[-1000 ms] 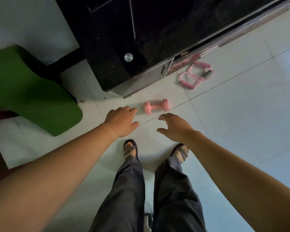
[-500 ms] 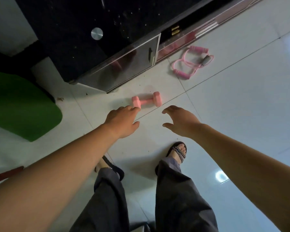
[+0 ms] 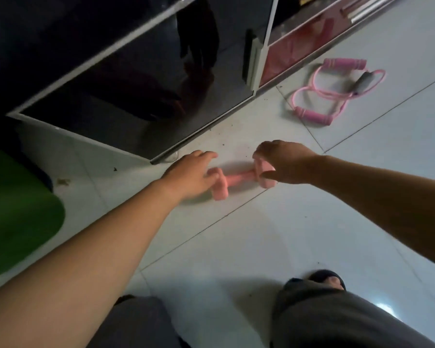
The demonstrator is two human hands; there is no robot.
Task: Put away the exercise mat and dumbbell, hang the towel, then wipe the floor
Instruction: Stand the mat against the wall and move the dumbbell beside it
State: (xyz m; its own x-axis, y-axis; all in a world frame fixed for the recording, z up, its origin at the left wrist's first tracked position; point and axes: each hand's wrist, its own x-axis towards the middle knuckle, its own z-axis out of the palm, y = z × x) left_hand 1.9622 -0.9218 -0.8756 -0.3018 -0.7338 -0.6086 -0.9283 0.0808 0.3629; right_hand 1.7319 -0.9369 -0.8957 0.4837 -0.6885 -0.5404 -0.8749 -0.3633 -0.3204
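Your hands have dropped from above the dumbbell [image 3: 239, 179] onto it since half a second ago. Your left hand [image 3: 190, 175] lies spread over its left head, fingers apart. Your right hand [image 3: 283, 162] curls over the right head; a firm grasp I cannot tell. The dumbbell lies on the floor [image 3: 274, 237] beside the cabinet [image 3: 126, 79]. The mat [image 3: 15, 217] sits far left, the band [image 3: 334, 91] upper right.

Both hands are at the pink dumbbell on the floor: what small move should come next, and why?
Probably close both hands and lift: the left hand and right hand each cover one end of the small pink dumbbell, which lies on the white tiled floor.
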